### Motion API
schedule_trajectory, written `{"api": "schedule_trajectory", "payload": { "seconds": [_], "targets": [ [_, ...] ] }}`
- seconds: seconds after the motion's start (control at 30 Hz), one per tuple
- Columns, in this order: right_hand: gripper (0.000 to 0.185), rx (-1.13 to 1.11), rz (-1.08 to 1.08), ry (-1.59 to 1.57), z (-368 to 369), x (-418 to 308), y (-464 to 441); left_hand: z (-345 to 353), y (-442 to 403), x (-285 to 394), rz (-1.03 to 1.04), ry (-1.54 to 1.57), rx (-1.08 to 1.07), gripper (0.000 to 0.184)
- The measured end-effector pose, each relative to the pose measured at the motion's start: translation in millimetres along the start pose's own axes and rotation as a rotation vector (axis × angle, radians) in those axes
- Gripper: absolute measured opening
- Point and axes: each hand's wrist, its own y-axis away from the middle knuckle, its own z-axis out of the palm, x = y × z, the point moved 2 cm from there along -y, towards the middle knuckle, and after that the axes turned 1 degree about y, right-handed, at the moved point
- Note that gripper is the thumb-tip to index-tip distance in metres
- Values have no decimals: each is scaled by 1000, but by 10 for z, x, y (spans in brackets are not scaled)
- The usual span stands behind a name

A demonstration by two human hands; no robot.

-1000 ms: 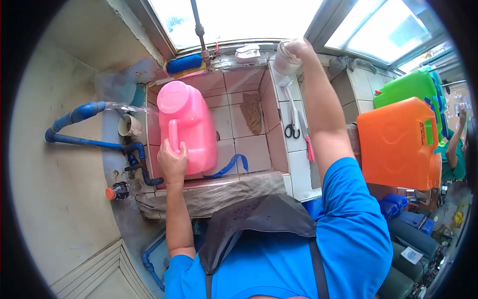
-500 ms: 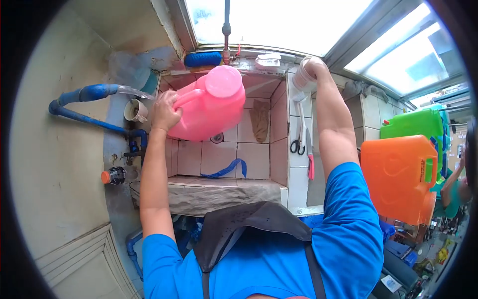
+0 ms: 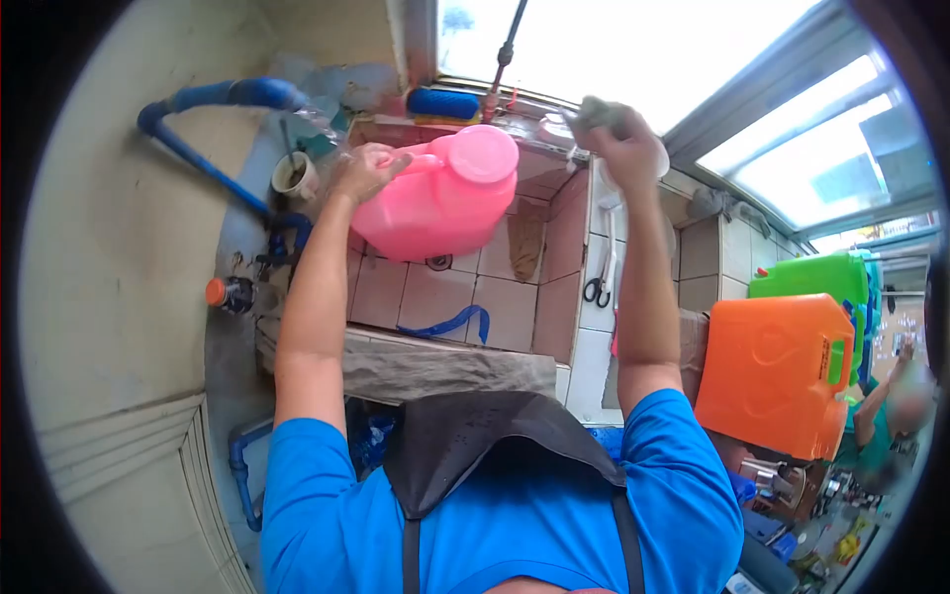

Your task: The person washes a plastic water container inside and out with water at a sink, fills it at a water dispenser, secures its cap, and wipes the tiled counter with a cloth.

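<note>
Jug (image 3: 440, 213) held near the far-left corner of the sink (image 3: 567, 223).
Left hand (image 3: 364, 174) grips its handle (image 3: 426, 162), calling for steadiness; right hand (image 3: 630, 156) clasps a greenish pad (image 3: 602, 113) near the far-right corner.

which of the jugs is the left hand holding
The pink jug, over the tiled sink, its handle in the left hand. The orange jug and the green jug are off beyond the right arm.
</note>
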Motion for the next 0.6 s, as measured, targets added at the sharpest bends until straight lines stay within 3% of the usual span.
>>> {"api": "schedule_trajectory", "payload": {
  "seconds": [0.03,0.1,0.2,0.23,0.33,0.37,0.43,0.47,0.57,0.6],
  "targets": [
    [39,-108,82,86,273,-278,179,-38,23,65,-12,-34,-41,66],
    [45,-16,-549,545,948,-197,445,-42,69,141,-32,-66,-76,67],
    [64,-141,-679,607,1554,-149,594,-47,153,185,-13,-142,-41,65],
    [64,-154,-690,601,1628,-150,417,-92,176,215,-3,-171,-26,65],
    [64,-360,-9,502,1717,-61,7,-85,268,272,32,-235,59,68],
    [64,-365,-13,498,1790,-33,101,-56,283,252,25,-238,61,68],
    [62,-14,-604,700,1888,-122,391,-38,232,238,17,-257,88,68],
    [58,-41,-726,724,1933,-137,540,-18,220,243,-55,-244,66,67],
    [52,-262,-641,514,1854,-163,354,-13,205,188,48,-331,73,67],
    [46,-235,-489,586,1774,-242,266,-5,215,191,53,-334,69,67]
  ]
}}
